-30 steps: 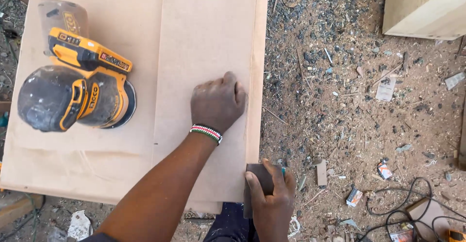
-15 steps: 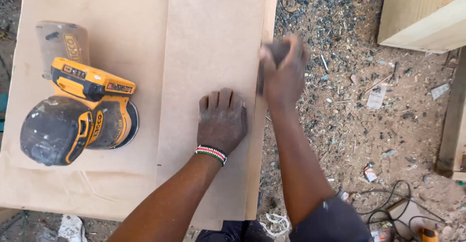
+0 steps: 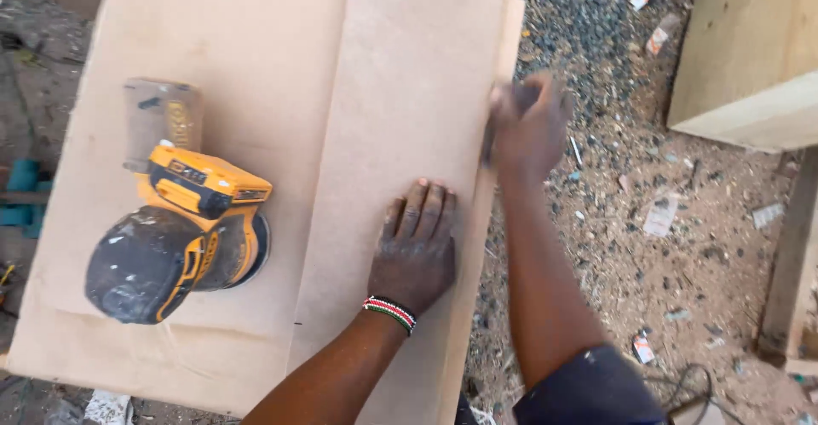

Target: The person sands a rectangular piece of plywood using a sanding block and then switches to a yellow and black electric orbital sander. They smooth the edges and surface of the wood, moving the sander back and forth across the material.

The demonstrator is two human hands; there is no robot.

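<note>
The left hand lay flat, fingers spread and empty, pressing on the narrow brown board near the lower middle of the frame. A beaded wristband circled that wrist. The right hand sat at the board's right edge, right of centre and a little above the left hand, blurred with motion. Its fingers were curled shut around a small dark block, seemingly a sanding block, though the blur hid what it was exactly. The block touched the board's edge.

The narrow board rested on a wider sheet of the same material, which served as the work surface and filled the left half of the frame. On that sheet, at the left, lay a yellow and black orbital sander with its dust box pointing toward the top, well apart from both hands and untouched.

The step in hand looked like smoothing the board's right edge by hand while the other palm held the board steady. The next stroke would call for steady downward pressure from the left palm and a block kept square to the edge.

At the right of the frame, the ground was strewn with sawdust and scraps. A pale wooden box stood at the upper right.
</note>
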